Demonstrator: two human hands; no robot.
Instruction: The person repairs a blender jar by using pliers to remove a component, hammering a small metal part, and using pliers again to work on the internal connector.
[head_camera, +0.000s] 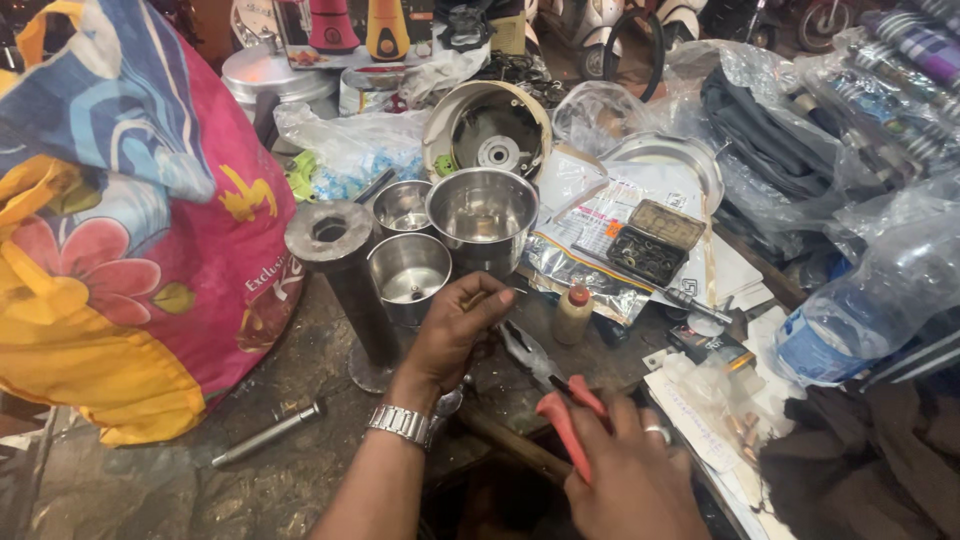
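Observation:
My left hand (455, 335), with a metal watch on its wrist, pinches a small part just in front of a steel mixer jar (408, 272). My right hand (630, 470) grips the red handles of a pair of pliers (545, 375), whose jaws point up and left toward the left hand's fingers. Two more steel jars stand behind: a small one (402, 206) and a large one (482, 215). A dark metal cylinder on a stand (335, 250) rises left of the jars.
A big flowered pink and yellow bag (130, 220) fills the left. A small bottle (572, 312), a tin of small parts (652, 240), papers, a water bottle in plastic (840, 330) and a metal rod (265, 436) crowd the dirty bench.

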